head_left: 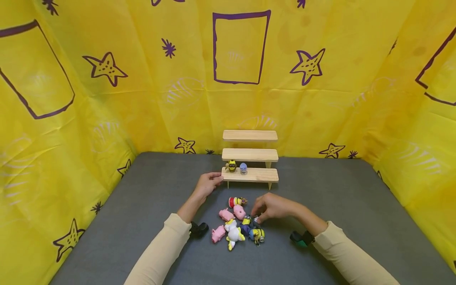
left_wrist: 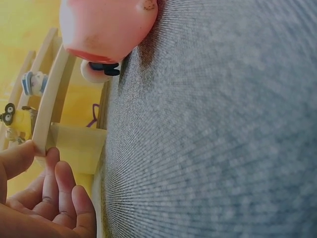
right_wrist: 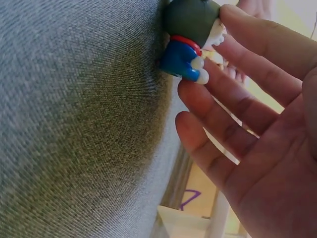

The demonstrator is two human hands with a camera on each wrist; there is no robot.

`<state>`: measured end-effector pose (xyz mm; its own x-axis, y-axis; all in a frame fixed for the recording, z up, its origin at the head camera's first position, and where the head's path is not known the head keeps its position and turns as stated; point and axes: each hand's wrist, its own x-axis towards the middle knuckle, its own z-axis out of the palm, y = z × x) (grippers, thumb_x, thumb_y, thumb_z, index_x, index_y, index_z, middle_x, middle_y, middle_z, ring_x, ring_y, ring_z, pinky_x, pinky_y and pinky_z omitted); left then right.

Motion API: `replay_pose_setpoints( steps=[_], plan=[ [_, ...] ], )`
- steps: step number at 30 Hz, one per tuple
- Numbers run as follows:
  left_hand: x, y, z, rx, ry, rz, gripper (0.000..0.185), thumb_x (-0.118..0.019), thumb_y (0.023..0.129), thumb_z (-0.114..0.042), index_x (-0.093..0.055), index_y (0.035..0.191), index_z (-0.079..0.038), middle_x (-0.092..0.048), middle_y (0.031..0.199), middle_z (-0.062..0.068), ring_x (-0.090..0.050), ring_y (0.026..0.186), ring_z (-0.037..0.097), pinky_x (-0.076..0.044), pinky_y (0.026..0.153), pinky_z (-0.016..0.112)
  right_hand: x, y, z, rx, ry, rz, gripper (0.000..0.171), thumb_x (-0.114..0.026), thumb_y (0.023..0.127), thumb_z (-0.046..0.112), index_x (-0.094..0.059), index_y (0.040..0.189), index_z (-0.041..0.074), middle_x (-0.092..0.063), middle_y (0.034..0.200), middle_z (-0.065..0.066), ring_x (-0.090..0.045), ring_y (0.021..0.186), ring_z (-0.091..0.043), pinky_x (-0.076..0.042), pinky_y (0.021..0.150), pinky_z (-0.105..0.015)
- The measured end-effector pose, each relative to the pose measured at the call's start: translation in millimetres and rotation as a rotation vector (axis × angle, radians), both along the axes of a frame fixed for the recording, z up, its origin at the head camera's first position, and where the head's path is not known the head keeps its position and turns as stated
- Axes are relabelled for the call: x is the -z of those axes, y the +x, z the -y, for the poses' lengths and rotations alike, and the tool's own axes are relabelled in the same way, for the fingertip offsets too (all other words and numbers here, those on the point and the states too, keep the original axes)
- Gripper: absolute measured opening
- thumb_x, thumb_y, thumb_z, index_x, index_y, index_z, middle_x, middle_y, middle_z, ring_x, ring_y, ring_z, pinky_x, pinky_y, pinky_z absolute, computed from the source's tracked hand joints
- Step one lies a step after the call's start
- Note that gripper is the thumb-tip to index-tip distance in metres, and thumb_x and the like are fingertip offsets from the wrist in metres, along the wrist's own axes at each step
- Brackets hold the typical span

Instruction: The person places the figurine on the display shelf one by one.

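Note:
My left hand pinches the left end of the lowest step of a wooden tiered shelf, thumb above and index finger below. A yellow minion figurine with goggles and a small light-blue figurine stand on that step. My right hand is at the right side of a pile of toys. Its thumb and fingers pinch a small figurine with a dark grey head, red collar and blue body, which is close to the cloth. In the head view that figurine is mostly hidden by the hand.
Around it lie pink pig figurines, a white-and-yellow toy, a minion figurine in blue and a red-and-yellow figurine. Grey cloth covers the table. Yellow patterned curtains enclose the back and sides.

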<state>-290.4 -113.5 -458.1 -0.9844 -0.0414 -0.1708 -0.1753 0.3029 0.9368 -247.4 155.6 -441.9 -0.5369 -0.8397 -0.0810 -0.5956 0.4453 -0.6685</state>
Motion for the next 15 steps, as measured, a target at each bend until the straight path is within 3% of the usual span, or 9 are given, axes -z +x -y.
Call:
replay_pose_setpoints(
  steps=[5, 11, 15],
  plan=[
    [2.1, 0.1, 0.4, 0.000, -0.004, 0.003, 0.034, -0.064, 0.094, -0.020, -0.066, 0.123, -0.002, -0.070, 0.106, 0.016, -0.064, 0.092, 0.022, -0.051, 0.082, 0.034, -2.4, 1.6, 0.5, 0.002, 0.036, 0.032, 0.019, -0.078, 0.080, 0.012, -0.075, 0.097, 0.006, -0.066, 0.087, -0.001, -0.053, 0.075, 0.003, -0.048, 0.068, -0.018],
    [2.4, -0.9, 0.2, 0.001, -0.003, 0.004, 0.034, -0.063, 0.095, -0.020, -0.065, 0.122, -0.001, -0.069, 0.106, 0.016, -0.063, 0.089, 0.020, -0.050, 0.080, 0.032, -4.0, -0.8, 1.3, -0.038, 0.072, -0.029, 0.009, -0.079, 0.078, 0.013, -0.074, 0.086, 0.011, -0.066, 0.089, 0.005, -0.052, 0.080, 0.001, -0.045, 0.073, -0.019],
    [2.1, -1.2, 0.4, 0.002, -0.003, 0.004, 0.034, -0.063, 0.095, -0.020, -0.065, 0.122, -0.001, -0.069, 0.106, 0.016, -0.063, 0.088, 0.019, -0.050, 0.080, 0.032, -5.8, 0.0, 1.5, -0.026, 0.103, 0.018, 0.014, -0.080, 0.074, 0.010, -0.070, 0.082, 0.013, -0.062, 0.078, 0.009, -0.050, 0.071, 0.000, -0.043, 0.066, -0.018]
  ],
)
